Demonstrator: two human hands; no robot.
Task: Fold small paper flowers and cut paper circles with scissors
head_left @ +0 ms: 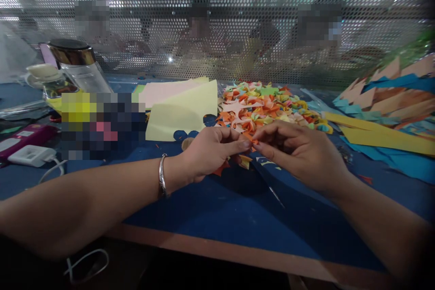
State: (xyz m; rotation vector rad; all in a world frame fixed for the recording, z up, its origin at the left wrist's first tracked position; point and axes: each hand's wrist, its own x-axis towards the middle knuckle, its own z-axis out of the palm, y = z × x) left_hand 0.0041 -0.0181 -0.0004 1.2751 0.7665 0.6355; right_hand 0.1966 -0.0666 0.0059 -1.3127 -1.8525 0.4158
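Between my two hands is a small orange paper piece (252, 141), pinched at both sides by thumbs and fingertips. My left hand (217, 148), with a silver bangle at the wrist, has its fingers closed on the piece's left side. From the right, my right hand (299, 154) pinches its other edge. Just beyond lies a heap of small folded paper pieces (268, 104) in orange, yellow, green and pink. Beneath my hands a few paper scraps (245, 161) and a thin metal tool (276, 196) rest on the blue table; the tool's kind is unclear.
Pale yellow paper sheets (183, 115) lie left of the heap. Cut paper strips (390, 133) are stacked at the right. A glass bottle (84, 72), a white charger (32, 156) and its cable stand left. A perforated metal screen (231, 31) rises behind, people beyond it.
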